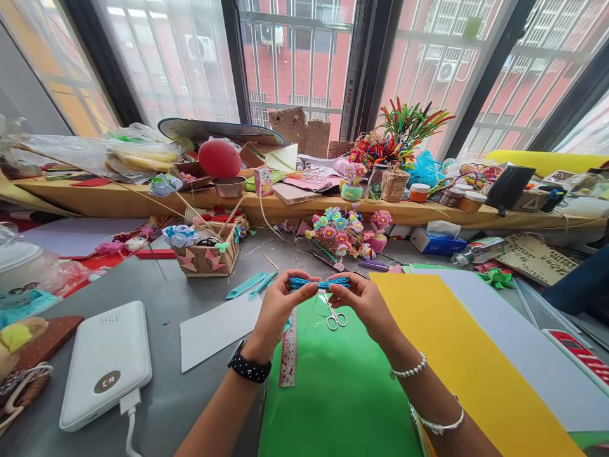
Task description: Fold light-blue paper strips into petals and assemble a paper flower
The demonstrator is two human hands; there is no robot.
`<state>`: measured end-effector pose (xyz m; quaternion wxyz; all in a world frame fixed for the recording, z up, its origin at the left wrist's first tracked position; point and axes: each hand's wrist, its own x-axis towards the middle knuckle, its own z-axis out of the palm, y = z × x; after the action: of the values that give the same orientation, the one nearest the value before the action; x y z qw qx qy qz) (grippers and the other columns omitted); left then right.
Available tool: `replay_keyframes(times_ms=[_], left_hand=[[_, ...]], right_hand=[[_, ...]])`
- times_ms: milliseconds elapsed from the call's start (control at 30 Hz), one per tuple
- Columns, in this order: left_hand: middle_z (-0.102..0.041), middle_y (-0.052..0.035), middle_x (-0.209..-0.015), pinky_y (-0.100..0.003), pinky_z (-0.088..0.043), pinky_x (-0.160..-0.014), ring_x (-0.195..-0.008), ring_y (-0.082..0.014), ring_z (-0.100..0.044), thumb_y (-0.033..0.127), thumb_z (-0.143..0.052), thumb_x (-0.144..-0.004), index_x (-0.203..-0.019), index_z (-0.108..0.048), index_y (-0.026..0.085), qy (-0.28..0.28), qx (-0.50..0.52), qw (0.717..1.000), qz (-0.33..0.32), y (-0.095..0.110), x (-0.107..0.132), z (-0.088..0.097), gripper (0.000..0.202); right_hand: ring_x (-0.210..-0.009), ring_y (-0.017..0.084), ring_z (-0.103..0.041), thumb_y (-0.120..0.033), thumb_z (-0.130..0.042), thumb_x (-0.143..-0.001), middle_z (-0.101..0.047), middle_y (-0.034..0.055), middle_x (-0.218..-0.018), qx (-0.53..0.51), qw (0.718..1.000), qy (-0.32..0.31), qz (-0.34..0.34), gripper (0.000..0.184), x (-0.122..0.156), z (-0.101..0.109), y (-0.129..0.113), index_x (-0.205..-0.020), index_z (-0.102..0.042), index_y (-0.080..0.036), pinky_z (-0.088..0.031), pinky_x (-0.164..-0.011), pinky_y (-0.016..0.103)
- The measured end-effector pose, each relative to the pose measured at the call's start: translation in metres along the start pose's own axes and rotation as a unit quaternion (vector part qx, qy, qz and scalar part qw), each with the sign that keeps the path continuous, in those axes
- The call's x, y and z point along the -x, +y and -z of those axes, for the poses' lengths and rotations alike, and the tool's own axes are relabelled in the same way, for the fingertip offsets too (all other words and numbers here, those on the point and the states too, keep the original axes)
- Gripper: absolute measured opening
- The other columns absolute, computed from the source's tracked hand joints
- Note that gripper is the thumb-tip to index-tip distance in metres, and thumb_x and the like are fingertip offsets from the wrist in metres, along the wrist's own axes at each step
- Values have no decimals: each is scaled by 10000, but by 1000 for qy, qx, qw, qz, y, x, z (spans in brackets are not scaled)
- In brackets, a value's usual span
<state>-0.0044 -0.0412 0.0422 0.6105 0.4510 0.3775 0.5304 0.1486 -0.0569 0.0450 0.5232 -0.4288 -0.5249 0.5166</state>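
A small bundle of blue cord (339,282), pinched narrow at its middle, stretches between my two hands above a green sheet (328,368). My left hand (291,295) grips its left end between thumb and fingers. On the other end, my right hand (358,293) has the same kind of pinch. Just below the hands lie small scissors (335,317), handles toward me, their blades partly hidden. A patterned ruler (288,358) rests along the green sheet's left side, near my left wrist.
Left of my hands are a white paper (214,333), folded light-blue strips (247,285) and a white power bank (109,362) with a cable. Yellow paper (442,336) lies right. Behind stand a cardboard basket (209,257), yarn flowers (337,231) and a crowded shelf (304,208).
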Motion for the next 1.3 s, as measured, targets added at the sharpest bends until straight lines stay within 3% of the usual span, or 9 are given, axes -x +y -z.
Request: replay_keyframes(times_ms=[200,300,400,567,700,800,1067,1167,1300], left_hand=[[-660,-29,-794,-263,-465,-729,-721,-119,-601,250,-703,-571,-806,-519,145,-6,-20,999,25,0,-1,0,317],[-646,-12,-783,-271,-470,-737,-724,-122,-598,267,-695,-577,-787,-560,148,-42,-47,996,56,2,-2,3,276],[-639,-22,-833,-256,-474,-712,-740,-132,-589,269,-694,-572,-815,-609,155,-78,-116,990,33,4,-2,3,282],[-636,-35,-810,-265,-496,-668,-672,-131,-591,303,-661,-605,-863,-612,147,-70,-155,985,-9,4,0,1,306],[-625,-24,-732,-267,-504,-630,-644,-139,-602,325,-651,-608,-819,-579,135,-69,-168,983,-20,0,-1,1,293],[-619,-22,-709,-268,-500,-604,-618,-141,-601,338,-640,-612,-794,-560,136,-63,-193,978,-44,-2,-1,1,283],[-592,-1,-682,-214,-452,-522,-544,-119,-565,360,-600,-646,-755,-575,170,-48,-246,964,-86,-1,2,-1,220],[-577,11,-634,-186,-403,-467,-492,-99,-521,354,-577,-671,-719,-589,183,-65,-278,952,-113,2,3,-1,178],[-586,3,-679,-189,-410,-508,-572,-122,-554,338,-550,-695,-704,-589,191,-96,-294,942,-126,4,4,-1,152]], right_hand=[[-505,95,-567,-355,-650,-618,-609,6,-597,-12,1000,7,-26,273,-2,3,-1,-756,-599,-125,-484,-507,226],[-455,82,-543,-364,-650,-615,-600,3,-566,-3,999,-6,-46,280,-3,7,1,-736,-585,-121,-458,-454,204],[-412,74,-518,-370,-637,-626,-586,-13,-527,1,998,3,-62,284,-5,11,2,-760,-553,-134,-429,-412,189],[-473,82,-529,-388,-608,-652,-577,-16,-580,35,999,9,-38,265,-4,14,0,-755,-539,-154,-440,-466,203],[-585,102,-537,-363,-617,-651,-588,7,-686,143,989,-26,4,254,-3,15,-3,-792,-605,-151,-433,-547,219],[-562,104,-518,-361,-593,-675,-587,11,-647,193,979,-63,4,268,-4,16,-2,-822,-635,-142,-407,-526,219],[-531,93,-487,-418,-523,-721,-598,28,-666,131,979,-153,-37,305,-2,14,-1,-758,-631,-135,-381,-510,219],[-515,85,-461,-428,-501,-736,-578,14,-635,104,977,-177,-53,313,0,13,-3,-689,-611,-139,-354,-509,217],[-485,72,-394,-415,-453,-773,-510,-17,-562,69,973,-208,-68,326,1,10,-2,-644,-584,-146,-292,-478,209]])
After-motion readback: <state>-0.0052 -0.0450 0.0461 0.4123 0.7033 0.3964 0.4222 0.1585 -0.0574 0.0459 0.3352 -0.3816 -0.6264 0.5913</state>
